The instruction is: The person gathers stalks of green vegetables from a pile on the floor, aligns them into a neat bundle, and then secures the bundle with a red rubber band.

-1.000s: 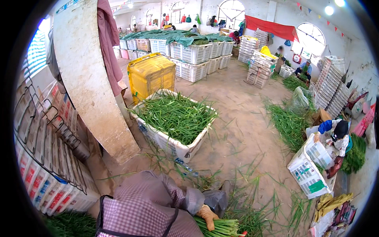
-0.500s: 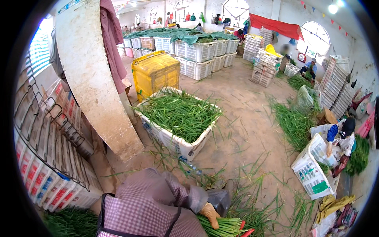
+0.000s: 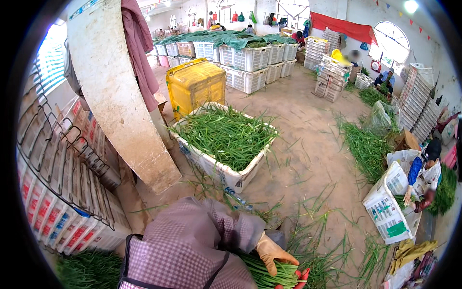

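Note:
At the lower edge, my left hand (image 3: 272, 251), in a tan glove under a checked sleeve, lies across a bundle of long green stalks (image 3: 270, 272). Its thumb and fingers straddle the bundle. My right hand (image 3: 302, 278) shows only as red-gloved fingertips curled at the pale stalk ends; the rest is hidden beneath the bundle. Loose green stalks (image 3: 315, 272) lie on the floor just beyond. In front of me stands a white crate (image 3: 236, 179) heaped with green stalks (image 3: 226, 137).
A yellow crate (image 3: 197, 91) stands behind the white one. At left are a slanted pillar (image 3: 122, 96) and stacked crates with wire handles (image 3: 91, 226). On the right, a co-worker (image 3: 426, 168) bends over a tipped white crate (image 3: 392, 207). Covered crates (image 3: 243, 62) fill the back.
My left hand has moved slightly right and up, its fingers now spread wider across the stalks. More red fingertips show at the stalk ends. The whole view has shifted a little.

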`<act>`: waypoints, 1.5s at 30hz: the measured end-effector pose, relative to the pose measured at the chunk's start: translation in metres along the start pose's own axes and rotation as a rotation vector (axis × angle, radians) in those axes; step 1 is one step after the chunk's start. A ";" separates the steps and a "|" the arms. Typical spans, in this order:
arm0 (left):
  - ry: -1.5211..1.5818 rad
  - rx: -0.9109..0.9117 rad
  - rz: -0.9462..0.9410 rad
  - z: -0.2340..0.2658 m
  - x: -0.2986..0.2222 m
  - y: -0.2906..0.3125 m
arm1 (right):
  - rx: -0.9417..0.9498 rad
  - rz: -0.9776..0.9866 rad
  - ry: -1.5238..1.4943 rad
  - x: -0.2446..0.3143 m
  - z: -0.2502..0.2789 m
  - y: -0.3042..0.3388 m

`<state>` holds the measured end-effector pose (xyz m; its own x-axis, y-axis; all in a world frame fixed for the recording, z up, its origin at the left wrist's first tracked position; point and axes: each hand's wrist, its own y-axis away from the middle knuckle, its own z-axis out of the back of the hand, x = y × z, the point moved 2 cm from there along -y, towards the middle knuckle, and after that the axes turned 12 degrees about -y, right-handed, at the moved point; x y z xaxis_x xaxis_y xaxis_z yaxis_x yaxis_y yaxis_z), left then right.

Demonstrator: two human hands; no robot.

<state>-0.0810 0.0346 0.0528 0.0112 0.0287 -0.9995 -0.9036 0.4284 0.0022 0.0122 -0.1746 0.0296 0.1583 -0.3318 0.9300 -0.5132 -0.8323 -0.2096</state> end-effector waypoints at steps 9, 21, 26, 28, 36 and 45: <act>-0.137 -0.118 -0.214 -0.032 -0.118 -0.014 | 0.040 -0.001 0.124 -0.001 -0.002 -0.005; -0.029 0.118 0.126 -0.048 -0.026 -0.023 | 0.150 0.163 0.149 0.067 -0.059 -0.005; 0.232 0.216 0.023 -0.068 -0.008 -0.027 | 0.118 0.149 0.145 0.054 -0.047 0.024; 0.213 0.215 0.054 -0.070 0.008 -0.027 | 0.115 0.168 0.129 0.052 -0.047 0.031; -0.455 0.111 0.174 -0.078 -0.058 -0.021 | -0.120 0.243 0.228 0.057 -0.028 0.067; -0.103 0.238 0.008 -0.120 -0.048 -0.031 | -0.054 0.170 0.034 0.066 -0.040 0.074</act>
<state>-0.1050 -0.0879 0.0967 0.0594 0.1193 -0.9911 -0.7775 0.6282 0.0290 -0.0492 -0.2398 0.0882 0.0372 -0.4492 0.8927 -0.5747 -0.7404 -0.3486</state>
